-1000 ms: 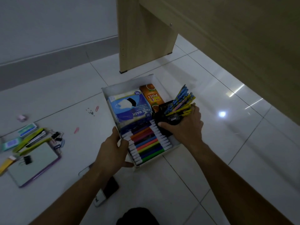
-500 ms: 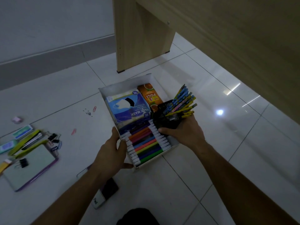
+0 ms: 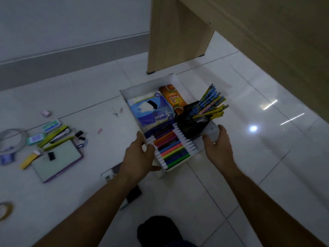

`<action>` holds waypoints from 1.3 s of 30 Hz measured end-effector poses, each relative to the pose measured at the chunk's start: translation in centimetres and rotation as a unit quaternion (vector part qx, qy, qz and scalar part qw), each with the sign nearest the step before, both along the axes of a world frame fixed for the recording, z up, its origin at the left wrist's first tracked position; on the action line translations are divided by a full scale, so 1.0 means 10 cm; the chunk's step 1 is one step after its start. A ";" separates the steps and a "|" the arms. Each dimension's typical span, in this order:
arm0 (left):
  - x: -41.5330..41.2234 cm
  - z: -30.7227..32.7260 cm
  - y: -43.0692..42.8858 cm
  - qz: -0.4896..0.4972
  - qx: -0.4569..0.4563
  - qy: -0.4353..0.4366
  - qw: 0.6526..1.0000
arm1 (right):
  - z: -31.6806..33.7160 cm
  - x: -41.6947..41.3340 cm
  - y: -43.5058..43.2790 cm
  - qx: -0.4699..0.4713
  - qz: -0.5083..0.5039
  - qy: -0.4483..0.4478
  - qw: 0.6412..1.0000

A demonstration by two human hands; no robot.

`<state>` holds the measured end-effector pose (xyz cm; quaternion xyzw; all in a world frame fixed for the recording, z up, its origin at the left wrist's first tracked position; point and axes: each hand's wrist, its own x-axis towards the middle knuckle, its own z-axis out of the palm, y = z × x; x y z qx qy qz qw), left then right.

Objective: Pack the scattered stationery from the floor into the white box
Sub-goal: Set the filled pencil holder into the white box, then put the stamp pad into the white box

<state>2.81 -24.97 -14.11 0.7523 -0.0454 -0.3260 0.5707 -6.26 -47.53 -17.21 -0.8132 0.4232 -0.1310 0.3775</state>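
The white box (image 3: 147,84) sits on the tiled floor. It holds a blue face mask box (image 3: 151,111), an orange tea carton (image 3: 173,98), a row of coloured markers (image 3: 172,147) and a black holder (image 3: 192,122) full of pencils (image 3: 208,104). My left hand (image 3: 138,155) grips the box's near left corner, thumb over the rim. My right hand (image 3: 219,148) holds the right wall between thumb and fingers. Loose stationery lies on the floor to the left: a purple-edged board (image 3: 57,159), yellow-green staplers (image 3: 53,136), binder clips (image 3: 80,135) and a small eraser (image 3: 46,113).
A wooden furniture leg (image 3: 178,32) stands just behind the box, and a wooden panel runs along the right. A grey tape roll (image 3: 12,139) and a yellow one (image 3: 5,210) lie at the far left. A flat device (image 3: 110,173) lies under my left forearm.
My right hand has let go of the black pencil holder, now standing in the box, and has moved back to the box's right wall. My left hand stays on the corner.
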 end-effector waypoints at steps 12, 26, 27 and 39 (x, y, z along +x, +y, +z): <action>-0.04 -0.17 0.90 0.164 0.048 -0.006 0.985 | 0.60 0.13 1.37 -0.156 0.193 -0.258 0.934; -0.02 -0.51 1.64 0.267 0.098 0.022 0.959 | -0.45 0.71 2.18 -0.110 0.451 0.302 0.832; -0.02 -0.52 1.68 0.269 0.098 0.026 0.958 | -0.47 0.74 2.20 -0.078 0.454 0.290 0.839; -0.12 -0.57 1.97 0.233 0.073 0.094 0.965 | -0.43 1.25 2.48 0.183 0.492 0.148 0.838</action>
